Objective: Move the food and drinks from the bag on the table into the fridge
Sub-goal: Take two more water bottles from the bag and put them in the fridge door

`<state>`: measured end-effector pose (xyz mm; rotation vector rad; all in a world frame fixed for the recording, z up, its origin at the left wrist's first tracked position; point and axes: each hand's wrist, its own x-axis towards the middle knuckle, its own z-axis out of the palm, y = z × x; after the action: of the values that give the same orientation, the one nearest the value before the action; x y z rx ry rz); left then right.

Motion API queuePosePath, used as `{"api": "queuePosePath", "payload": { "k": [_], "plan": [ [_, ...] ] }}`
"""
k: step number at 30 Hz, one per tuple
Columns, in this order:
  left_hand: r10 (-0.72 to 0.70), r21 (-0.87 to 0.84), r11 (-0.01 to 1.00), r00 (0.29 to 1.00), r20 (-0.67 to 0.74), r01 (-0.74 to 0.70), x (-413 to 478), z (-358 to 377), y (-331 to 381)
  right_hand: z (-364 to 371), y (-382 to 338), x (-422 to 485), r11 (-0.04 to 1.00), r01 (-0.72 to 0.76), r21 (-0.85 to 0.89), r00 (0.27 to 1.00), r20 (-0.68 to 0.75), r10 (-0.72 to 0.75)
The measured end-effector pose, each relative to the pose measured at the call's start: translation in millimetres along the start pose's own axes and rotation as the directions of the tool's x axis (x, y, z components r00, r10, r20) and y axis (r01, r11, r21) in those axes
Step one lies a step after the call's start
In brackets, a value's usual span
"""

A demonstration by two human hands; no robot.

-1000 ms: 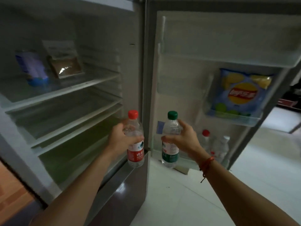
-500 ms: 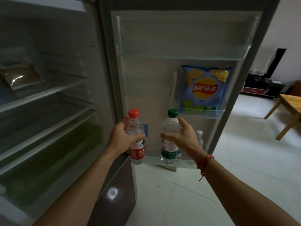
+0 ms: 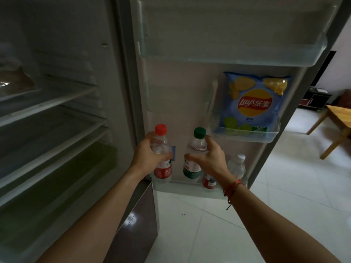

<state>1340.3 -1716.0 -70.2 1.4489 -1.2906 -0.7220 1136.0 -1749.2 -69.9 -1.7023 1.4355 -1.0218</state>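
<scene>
The fridge stands open in front of me. My left hand (image 3: 147, 155) grips a red-capped water bottle (image 3: 163, 170) with a red label, upright, its base down in the lowest door shelf (image 3: 190, 188). My right hand (image 3: 209, 158) grips a green-capped water bottle (image 3: 195, 145) with a green label, also upright, low at that same shelf. Behind my right wrist stand a white-capped bottle (image 3: 237, 166) and a bottle with a red label (image 3: 209, 181). A blue Lay's chip bag (image 3: 252, 103) sits in the middle door shelf.
The fridge's inner shelves (image 3: 57, 103) are on the left, with a brown packet (image 3: 15, 80) on the upper one. The top door shelf (image 3: 237, 54) holds nothing visible. A wooden table (image 3: 340, 118) stands on the white tiled floor at the right.
My view has turned right toward the door. Both hands have carried their bottles closer to the door and lowered them into the bottom door shelf.
</scene>
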Motion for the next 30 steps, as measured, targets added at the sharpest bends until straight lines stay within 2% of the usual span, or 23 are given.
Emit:
{"api": "queuePosePath", "payload": {
  "k": [14,20,24,30],
  "plan": [
    [-0.094,-0.017,0.995,0.992,0.079,0.095,47,38,-65,50,60,46,0.984,-0.175,-0.032,0.984,0.039,0.176],
    [-0.120,-0.013,0.993,0.988,0.096,0.121,51,51,-94,66,80,47,0.982,-0.142,-0.128,0.989,0.032,0.147],
    [-0.143,0.000,0.990,0.980,0.141,0.144,52,58,-106,73,88,47,0.982,-0.134,-0.133,0.991,-0.004,0.135],
    [-0.158,0.018,0.987,0.980,0.117,0.157,56,67,-123,75,96,47,0.985,-0.129,-0.111,0.992,-0.013,0.128]
  ]
}}
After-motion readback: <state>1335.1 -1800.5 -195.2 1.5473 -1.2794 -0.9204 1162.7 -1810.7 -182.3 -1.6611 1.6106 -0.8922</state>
